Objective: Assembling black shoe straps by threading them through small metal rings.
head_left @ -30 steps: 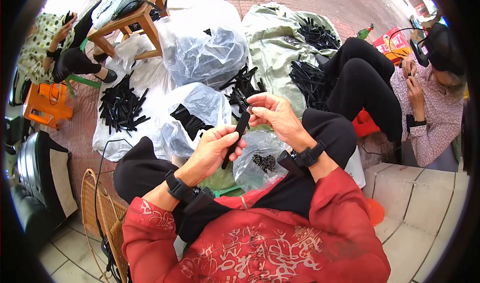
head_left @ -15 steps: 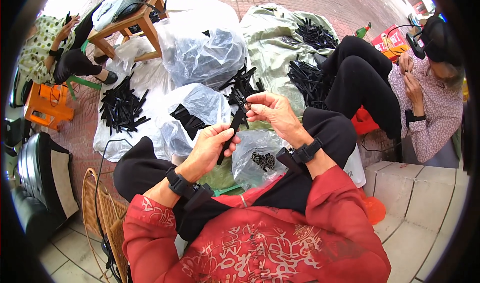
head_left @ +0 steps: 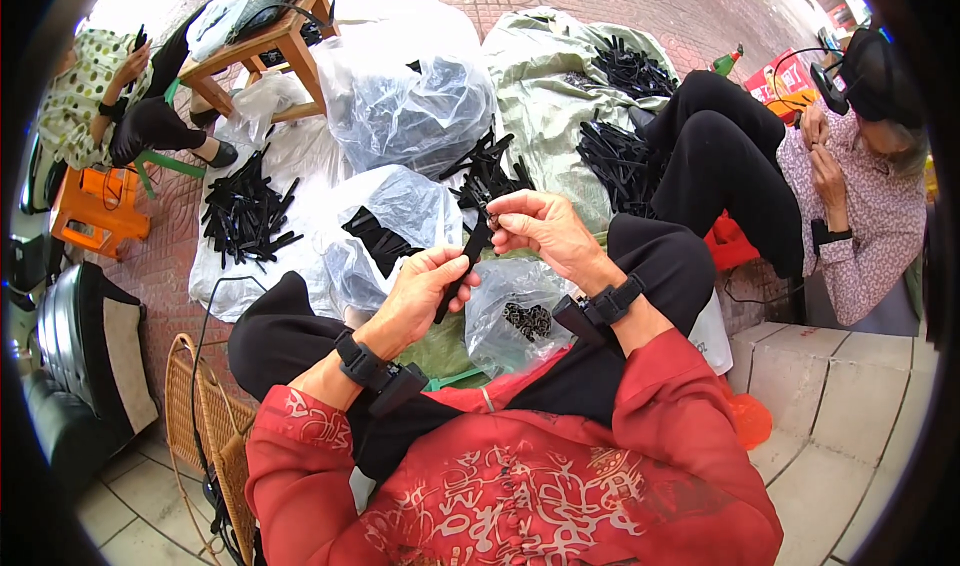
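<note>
My left hand (head_left: 425, 278) is closed around a flat black strip (head_left: 474, 249), which slants up and to the right. At the strip's upper end, the thumb and forefinger of my right hand (head_left: 552, 234) pinch a small shiny piece (head_left: 492, 220), too small to name surely. Just below the hands, a clear plastic bag (head_left: 490, 336) holds a cluster of small dark and silvery pieces (head_left: 527, 320). Beyond my hands lies a heap of similar black strips (head_left: 490, 173). Another clear bag (head_left: 425, 201) with black strips inside sits to the left of it.
More black strips (head_left: 245, 211) are piled on the white sheet at left. A wooden stool (head_left: 290, 46) carries a bag. One person sits at right, hands together (head_left: 820, 151); another (head_left: 85, 96) sits at far left. A wicker chair (head_left: 205, 416) and tiled step (head_left: 790, 366) flank me.
Little differs. My right fingers have shifted very slightly at the strip's upper end, while my left hand keeps its hold on the strip.
</note>
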Motion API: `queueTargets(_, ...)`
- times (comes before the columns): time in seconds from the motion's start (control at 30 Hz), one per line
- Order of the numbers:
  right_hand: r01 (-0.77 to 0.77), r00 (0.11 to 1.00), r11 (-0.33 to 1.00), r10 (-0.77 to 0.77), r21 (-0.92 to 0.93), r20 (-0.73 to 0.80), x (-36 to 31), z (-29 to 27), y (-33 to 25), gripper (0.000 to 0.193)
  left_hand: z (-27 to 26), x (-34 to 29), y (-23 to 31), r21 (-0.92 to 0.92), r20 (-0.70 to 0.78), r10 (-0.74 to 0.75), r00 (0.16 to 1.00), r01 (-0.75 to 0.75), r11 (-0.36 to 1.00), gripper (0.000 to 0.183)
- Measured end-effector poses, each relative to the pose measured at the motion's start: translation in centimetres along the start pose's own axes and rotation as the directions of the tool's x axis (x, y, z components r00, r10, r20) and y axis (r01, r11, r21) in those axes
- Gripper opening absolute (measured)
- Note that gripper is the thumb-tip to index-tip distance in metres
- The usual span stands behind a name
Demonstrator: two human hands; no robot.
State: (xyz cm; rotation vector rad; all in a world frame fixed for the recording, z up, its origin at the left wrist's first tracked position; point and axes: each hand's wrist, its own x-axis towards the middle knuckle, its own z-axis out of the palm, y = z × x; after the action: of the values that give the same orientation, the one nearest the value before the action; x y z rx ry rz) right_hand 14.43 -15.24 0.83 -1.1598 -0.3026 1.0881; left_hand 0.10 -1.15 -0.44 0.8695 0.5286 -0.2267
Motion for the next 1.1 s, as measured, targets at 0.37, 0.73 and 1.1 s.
queueTargets(0.37, 0.029, 0.999, 0.999, -0.029, 0.028, -0.019, -0.1, -0.3, 0.2, 0.018, -0.4, 0.4, -0.2, -0.104, 0.024, 0.03, 0.999, -0.028, 0.994, 0.02)
queueTargets(0.73, 0.02, 1.0, 0.992, -0.017, 0.124, -0.026, -0.3, -0.6, 0.2, 0.02, 0.7, -0.4, -0.1, 0.124, -0.038, 0.221, 0.974, -0.215, 0.969, 0.029)
queueTargets(1.1, -0.065, 0.998, 0.997, 0.064, 0.042, 0.019, -0.4, 0.0, 0.5, 0.02, 0.9, -0.2, -0.3, 0.208, -0.031, 0.281, 0.959, -0.269, 0.94, 0.024)
